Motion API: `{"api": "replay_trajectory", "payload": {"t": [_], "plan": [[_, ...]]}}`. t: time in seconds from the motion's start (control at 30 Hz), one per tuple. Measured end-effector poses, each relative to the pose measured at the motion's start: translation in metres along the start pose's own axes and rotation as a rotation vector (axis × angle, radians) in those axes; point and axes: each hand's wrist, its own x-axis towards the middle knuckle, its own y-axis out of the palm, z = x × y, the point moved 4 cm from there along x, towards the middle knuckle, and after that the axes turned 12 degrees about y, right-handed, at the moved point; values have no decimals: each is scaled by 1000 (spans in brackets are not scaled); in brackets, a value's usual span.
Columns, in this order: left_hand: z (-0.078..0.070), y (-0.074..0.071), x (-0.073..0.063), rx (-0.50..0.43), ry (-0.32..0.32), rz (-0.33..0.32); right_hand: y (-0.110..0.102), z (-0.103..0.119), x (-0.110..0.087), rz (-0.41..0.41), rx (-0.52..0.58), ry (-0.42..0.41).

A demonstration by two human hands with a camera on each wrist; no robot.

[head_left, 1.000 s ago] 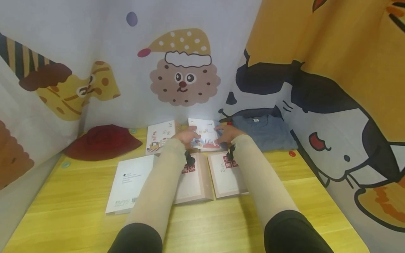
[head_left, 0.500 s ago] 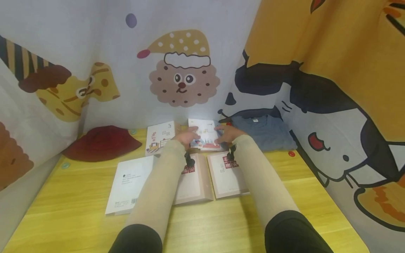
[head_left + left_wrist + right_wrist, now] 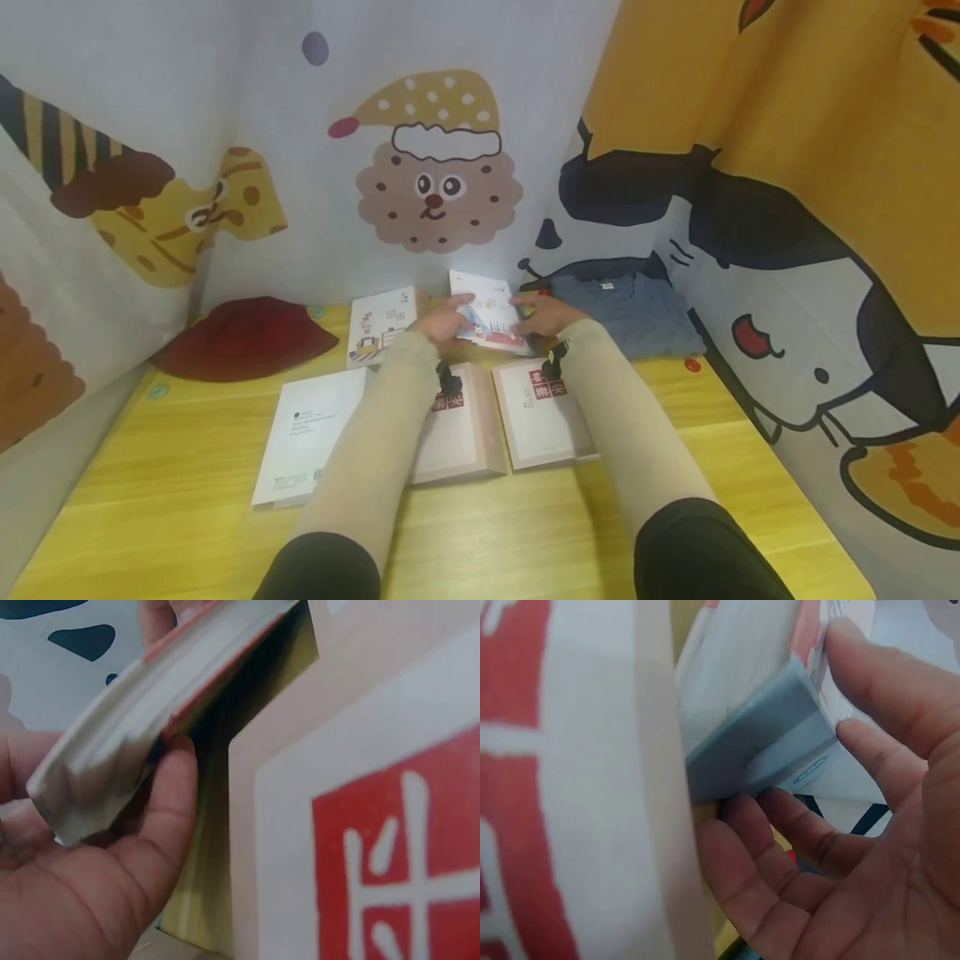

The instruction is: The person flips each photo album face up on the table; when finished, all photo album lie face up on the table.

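At the back middle of the table, both my hands hold a book [image 3: 491, 310] with a white cover illustrated in blue and red. My left hand [image 3: 442, 321] grips its left side; the left wrist view shows the page block [image 3: 120, 742] between thumb and fingers. On the opposite side, my right hand [image 3: 551, 315] has its fingers under the pale blue spine [image 3: 769, 739] and the thumb on the cover. In both wrist views the book sits tilted, with a gap under one edge. Part of its cover is hidden by the fingers.
Left of the held book lies another white illustrated book [image 3: 375, 321]. Nearer stand two books with red character squares [image 3: 457, 446] [image 3: 540, 425] and a white back cover [image 3: 307, 433]. A red hat [image 3: 243, 337] is at left, a folded blue-grey shirt [image 3: 626, 312] at right. A printed curtain [image 3: 285, 100] hangs behind.
The held book has lifted slightly and turned a little, its far edge now higher against the curtain. Both hands have moved with it; the other books, hat and shirt stay put.
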Motion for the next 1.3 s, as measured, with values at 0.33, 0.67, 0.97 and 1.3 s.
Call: {"api": "replay_trajectory", "payload": {"t": [0.33,0.67,0.97,1.3], "plan": [[-5,-1,2,-184,110,-9,2,15,-10,-35,-19,-119],[7,-3,13,-299,158,-117,4,40,-15,-143,41,-168],[0,2,9,-331,186,-182,0,55,-22,-174,106,-234],[-5,9,7,-373,222,-165,-11,63,-34,24,427,-188]]}}
